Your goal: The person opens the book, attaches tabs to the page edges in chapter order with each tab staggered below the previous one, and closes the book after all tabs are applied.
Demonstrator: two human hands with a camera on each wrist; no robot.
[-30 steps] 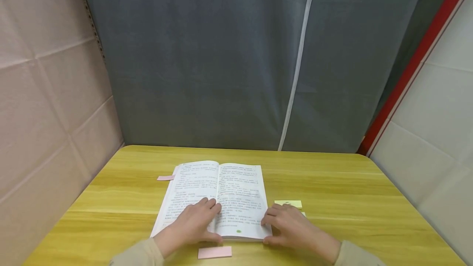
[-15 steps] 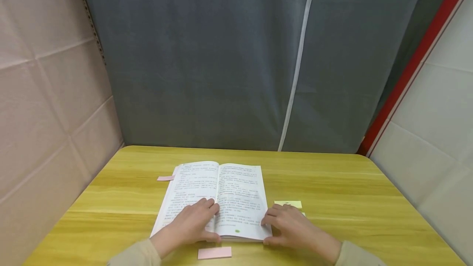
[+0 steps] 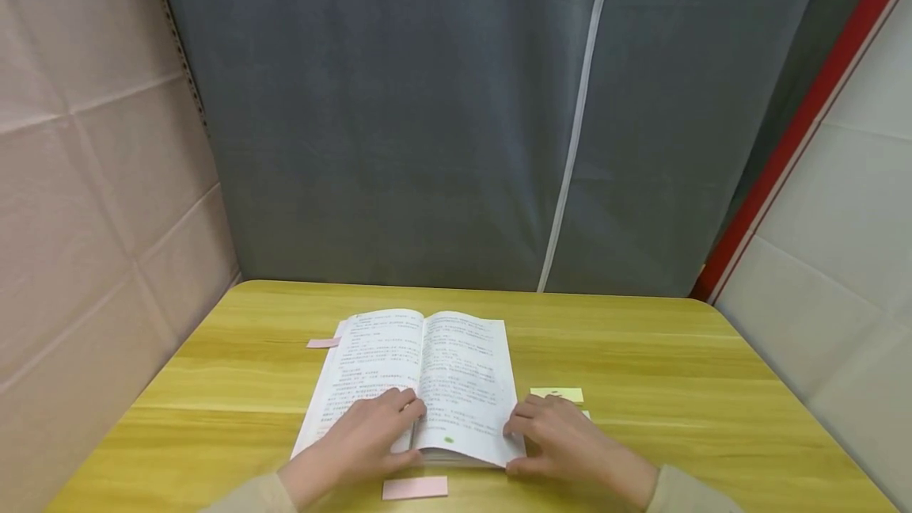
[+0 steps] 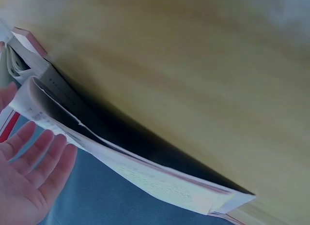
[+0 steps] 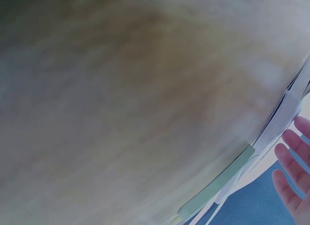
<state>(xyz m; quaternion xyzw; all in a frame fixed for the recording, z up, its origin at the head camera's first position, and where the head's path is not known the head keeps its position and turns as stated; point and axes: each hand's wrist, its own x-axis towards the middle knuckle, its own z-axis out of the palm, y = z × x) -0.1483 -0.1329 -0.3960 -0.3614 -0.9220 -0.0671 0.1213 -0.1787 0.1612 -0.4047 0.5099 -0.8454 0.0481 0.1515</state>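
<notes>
An open book with printed pages lies on the table. My left hand rests across the lower left page, its fingers relaxed beside the centre fold and its thumb near the bottom edge. At the lower right corner, my right hand holds the book's edge, fingers on the page and thumb at the corner. The right page bows upward near the fold. In the left wrist view, the fingers of the left hand spread loosely beside the curved pages. The right wrist view shows only part of the right hand.
A pink sticky-note strip lies in front of the book on the wooden table. Another pink strip juts out at the book's left edge. Yellow sticky notes lie beyond the right hand. A grey curtain hangs behind.
The right page has bowed up more near the fold, its lower edge lifting. My left hand has slid slightly toward me and left. The right hand stays in place.
</notes>
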